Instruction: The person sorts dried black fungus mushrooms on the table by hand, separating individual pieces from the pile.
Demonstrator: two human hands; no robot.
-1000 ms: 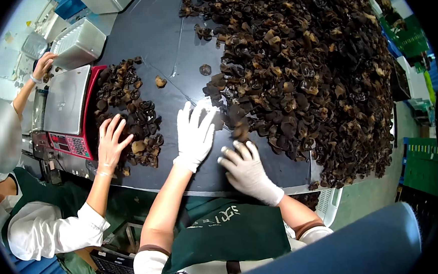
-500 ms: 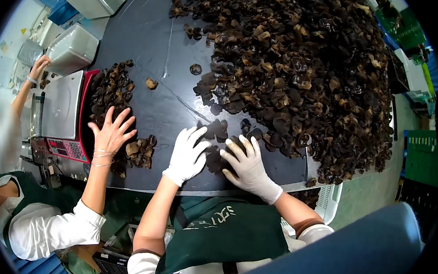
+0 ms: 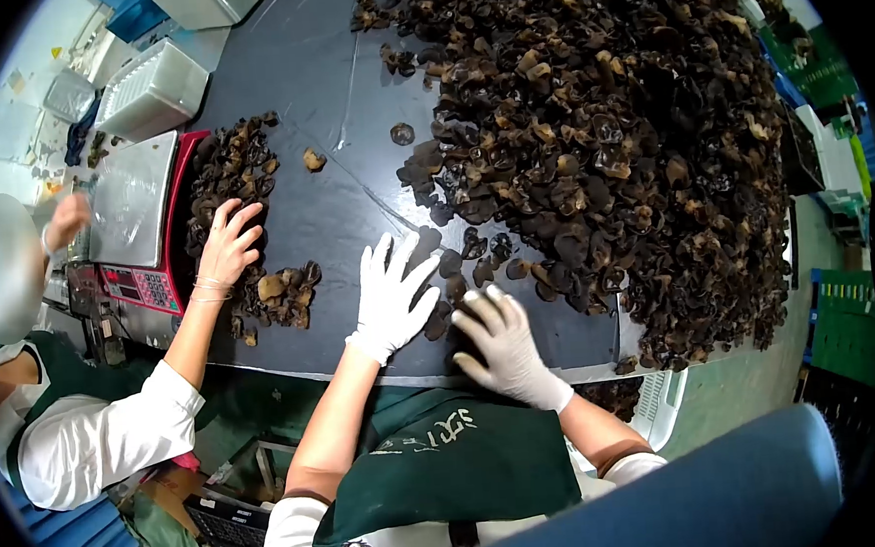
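In a white glove, my left hand [image 3: 396, 294] lies with fingers spread on the dark tabletop, touching a few loose wood ear mushrooms [image 3: 424, 244]. My right hand [image 3: 507, 344], gloved too, is just to the right with thumb and fingers apart; its fingertips are slightly blurred. Between the two hands lie several dark mushroom pieces [image 3: 455, 287]. Neither hand shows anything gripped. The large heap of wood ear mushrooms [image 3: 590, 144] rises beyond my right hand.
At left, a co-worker's hand [image 3: 228, 248] rests on a smaller mushroom pile [image 3: 236, 170]; the other hand [image 3: 68, 218] is blurred. A red-edged scale [image 3: 134, 217] stands beside that pile, with a translucent bin [image 3: 151, 90] behind. Green crates [image 3: 846, 319] stand at right.
My left hand has moved right and its fingers have spread. My right hand has drawn slightly toward me. The pieces between them have separated. The co-worker's far hand has left the bin.
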